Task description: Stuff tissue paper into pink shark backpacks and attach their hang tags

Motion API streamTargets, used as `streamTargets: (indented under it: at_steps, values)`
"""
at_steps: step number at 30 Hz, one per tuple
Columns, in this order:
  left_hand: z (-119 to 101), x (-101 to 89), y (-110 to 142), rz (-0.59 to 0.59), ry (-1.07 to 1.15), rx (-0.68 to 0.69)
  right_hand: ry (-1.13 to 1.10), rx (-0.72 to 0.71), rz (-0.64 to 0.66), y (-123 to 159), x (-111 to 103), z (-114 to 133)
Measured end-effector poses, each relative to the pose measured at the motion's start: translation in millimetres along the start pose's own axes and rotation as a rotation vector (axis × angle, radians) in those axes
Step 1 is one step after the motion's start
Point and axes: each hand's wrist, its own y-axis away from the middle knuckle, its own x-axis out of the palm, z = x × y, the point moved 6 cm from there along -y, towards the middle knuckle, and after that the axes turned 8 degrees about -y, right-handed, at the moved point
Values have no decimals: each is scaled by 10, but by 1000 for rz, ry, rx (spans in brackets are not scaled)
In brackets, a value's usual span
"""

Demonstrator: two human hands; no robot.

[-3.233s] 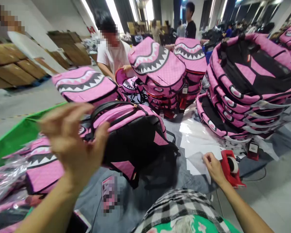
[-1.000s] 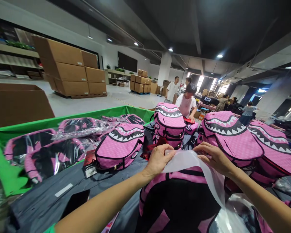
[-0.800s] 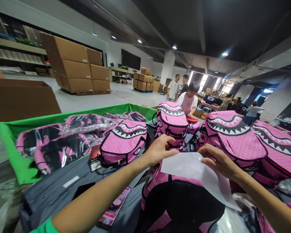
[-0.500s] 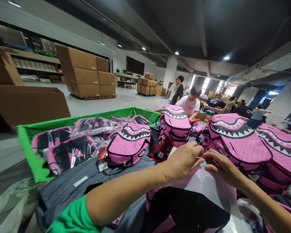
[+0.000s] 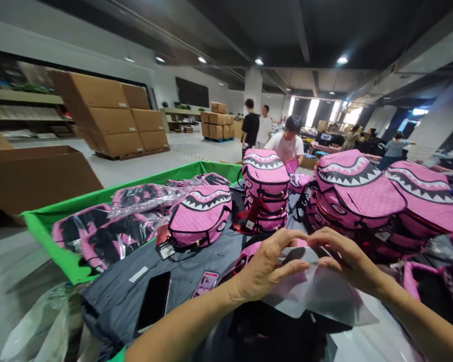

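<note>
My left hand (image 5: pixel 269 266) and my right hand (image 5: pixel 345 261) meet at the top edge of a clear plastic bag (image 5: pixel 317 291), fingers pinched on its mouth. The bag hangs over a pink and black shark-mouth backpack (image 5: pixel 249 254) that lies low in front of me, mostly hidden by the bag and my arms. Both hands hold the bag just above the backpack's top.
Stacks of pink shark backpacks (image 5: pixel 266 193) (image 5: pixel 357 196) stand beyond my hands. A green bin (image 5: pixel 47 229) at left holds bagged backpacks. Two phones (image 5: pixel 154 301) lie on the grey table cover. A person (image 5: pixel 287 143) works opposite; cardboard boxes (image 5: pixel 105 118) stand behind.
My hands have drawn together and spread the bag's mouth, which now looks translucent. The view has dropped slightly and two standing people have walked left.
</note>
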Motion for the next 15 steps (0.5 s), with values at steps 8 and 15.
streamTargets:
  at_steps: [8,15]
  values:
    - [-328,171,607,-45,-116,180,-272,498,-104,921,-93,-51]
    - [-449,223,891,-85,-217,186,-364,609,-316,1072,118,18]
